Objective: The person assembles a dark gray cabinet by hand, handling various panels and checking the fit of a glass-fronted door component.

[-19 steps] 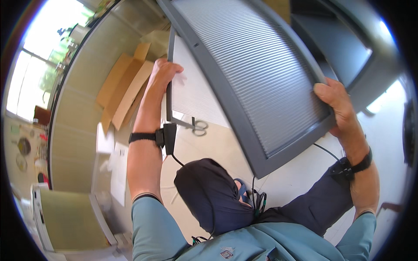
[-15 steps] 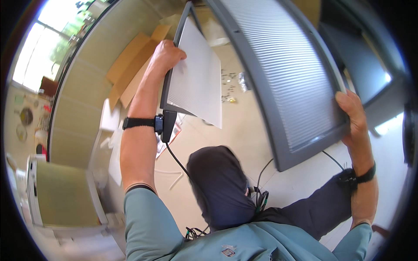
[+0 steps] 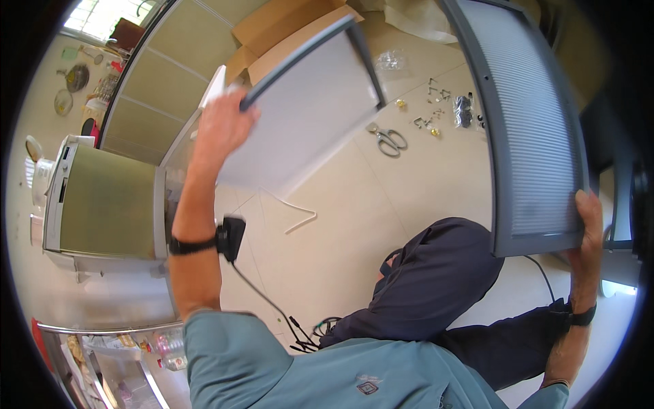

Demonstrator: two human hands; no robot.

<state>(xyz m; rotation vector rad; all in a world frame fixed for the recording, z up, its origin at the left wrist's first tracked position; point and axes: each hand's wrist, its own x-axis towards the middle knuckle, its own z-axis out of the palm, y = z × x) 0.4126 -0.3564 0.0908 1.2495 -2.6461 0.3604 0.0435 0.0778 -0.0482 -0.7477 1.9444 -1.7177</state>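
My left hand (image 3: pixel 225 126), slightly blurred, is closed on a flat white panel (image 3: pixel 300 112) with a dark grey rim along its top and far side. That panel is tilted and held out at the left. On the right, my right hand (image 3: pixel 588 218) grips the lower right edge of a grey-framed panel (image 3: pixel 535 129) with a ribbed, translucent face, which stands upright beside my bent knee. Its thumb lies on the frame and the other fingers are behind it. On the floor between the two panels lie scissors (image 3: pixel 391 142) and small metal hooks (image 3: pixel 439 95).
Beyond the white panel is an open cardboard box (image 3: pixel 283 31). A black-filled clear packet (image 3: pixel 463 111) and a crumpled clear bag (image 3: pixel 391 60) lie on the tiles. A thin white strip (image 3: pixel 293 211) lies nearer me. A cabinet (image 3: pixel 112 201) stands at left; dark panels are at far right.
My left hand has swung the white panel leftward, away from the ribbed one, and tilted it flatter. The ribbed panel sits further right in view. Scissors and hardware now show between them.
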